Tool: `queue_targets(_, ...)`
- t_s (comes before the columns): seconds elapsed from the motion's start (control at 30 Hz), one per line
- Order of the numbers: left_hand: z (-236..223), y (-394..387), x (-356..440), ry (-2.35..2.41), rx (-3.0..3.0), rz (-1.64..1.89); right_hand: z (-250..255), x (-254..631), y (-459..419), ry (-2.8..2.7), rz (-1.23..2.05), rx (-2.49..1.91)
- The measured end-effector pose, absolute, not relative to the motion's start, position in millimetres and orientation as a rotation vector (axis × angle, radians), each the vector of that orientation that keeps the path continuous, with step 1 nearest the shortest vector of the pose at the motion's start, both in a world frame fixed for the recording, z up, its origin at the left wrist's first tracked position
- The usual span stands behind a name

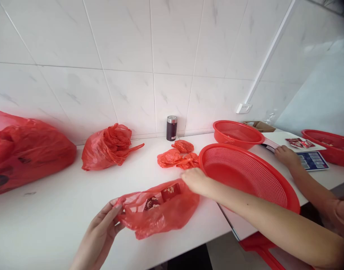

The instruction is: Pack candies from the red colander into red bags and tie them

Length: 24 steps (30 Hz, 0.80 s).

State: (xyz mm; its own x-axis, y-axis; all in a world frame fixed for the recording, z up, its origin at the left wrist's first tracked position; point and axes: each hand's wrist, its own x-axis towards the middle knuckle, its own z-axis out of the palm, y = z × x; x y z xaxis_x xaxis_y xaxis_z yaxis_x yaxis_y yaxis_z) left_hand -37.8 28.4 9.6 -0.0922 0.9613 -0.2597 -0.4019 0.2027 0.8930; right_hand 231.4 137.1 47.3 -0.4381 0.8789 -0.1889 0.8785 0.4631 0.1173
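Note:
A thin red plastic bag (163,219) lies on the white table with its mouth facing up. Dark red printed packets (171,191) show inside it. My left hand (104,225) pinches the bag's left end between thumb and fingers. At the far right end, my right hand (196,180) has its fingers closed on the bag's rim; the fingertips are partly hidden. Just behind that hand lie crumpled red plastic bags (172,158). Close by on its right stands a large red perforated basket (245,180).
A full red bag (104,148) and a bigger one (33,153) stand left along the tiled wall. A dark tumbler (172,128) is at the back. Rightward are another red basket (236,135), a scale (312,160) with packets (299,143), and another person's hand (287,155).

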Motion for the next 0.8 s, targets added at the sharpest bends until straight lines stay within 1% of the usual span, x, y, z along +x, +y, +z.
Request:
queue_targets(0.1,19.6,35.1,-46.3,1.094,0.673,1.388,72.7,245.1,152.7,2.526,0.115,1.711)
queue_targets(0.17,32.0,38.0,-47.3,1.093,0.71,1.455,90.9,253.6,157.4,2.662,0.12,1.877)
queue_targets(0.2,39.1,38.3,-46.7,1.093,0.727,1.487,98.7,257.9,158.6,2.762,0.05,1.96)
queue_targets(0.27,52.9,36.8,-44.1,1.09,0.761,1.527,111.2,266.5,160.0,2.934,-0.233,2.087)
queue_targets(0.33,63.6,33.9,-40.7,1.09,0.813,1.504,119.9,273.0,160.2,2.969,-0.476,2.152)
queue_targets(0.4,70.2,31.5,-37.1,1.106,0.872,1.442,125.3,272.7,157.0,2.998,-0.513,2.169)
queue_targets(0.47,73.9,30.4,-33.2,1.142,0.946,1.376,126.5,262.3,148.4,3.142,-0.517,2.044)
queue_targets(0.53,76.2,30.2,-29.9,1.203,1.029,1.326,122.3,243.0,135.7,3.329,-0.456,1.82)
queue_targets(0.57,77.1,30.1,-29.1,1.236,1.073,1.303,118.3,231.9,129.3,3.389,-0.367,1.716)
queue_targets(0.67,78.7,29.5,-35.5,1.288,1.188,1.227,103.3,204.9,120.2,3.334,0.053,1.545)
queue_targets(0.7,79.0,29.6,-41.7,1.28,1.233,1.192,99.9,200.8,122.7,3.257,0.137,1.526)
queue_targets(0.77,80.0,31.2,-60.5,1.28,1.341,1.077,99.8,201.6,136.6,3.109,0.161,1.597)
queue_targets(0.8,81.6,33.0,-72.3,1.316,1.399,1.001,103.8,206.0,146.8,3.056,0.082,1.695)
